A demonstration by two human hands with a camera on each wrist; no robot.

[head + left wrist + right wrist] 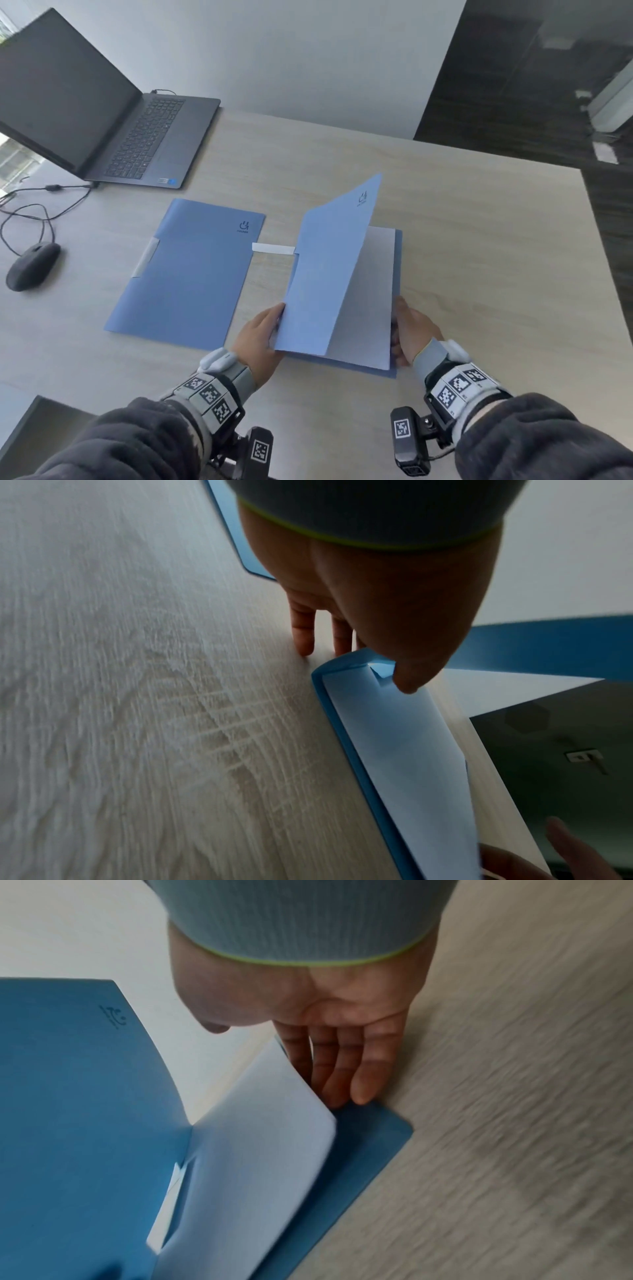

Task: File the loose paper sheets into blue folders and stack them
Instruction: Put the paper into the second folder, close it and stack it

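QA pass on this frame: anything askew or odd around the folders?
One thing: the white clip bar sticks out sideways from the spine of the half-open folder, unlike the closed folder, whose bar sits flush. The paper sheet inside looks flat, undamaged.

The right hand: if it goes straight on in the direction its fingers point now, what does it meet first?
Probably the white paper sheets. The right hand has its fingers extended along the sheets' right edge, over the open folder's back cover. Depth is unclear; it may already touch them.

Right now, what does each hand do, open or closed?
Left hand: holds the near corner of the open folder.
Right hand: open, straight fingers at the paper's edge.
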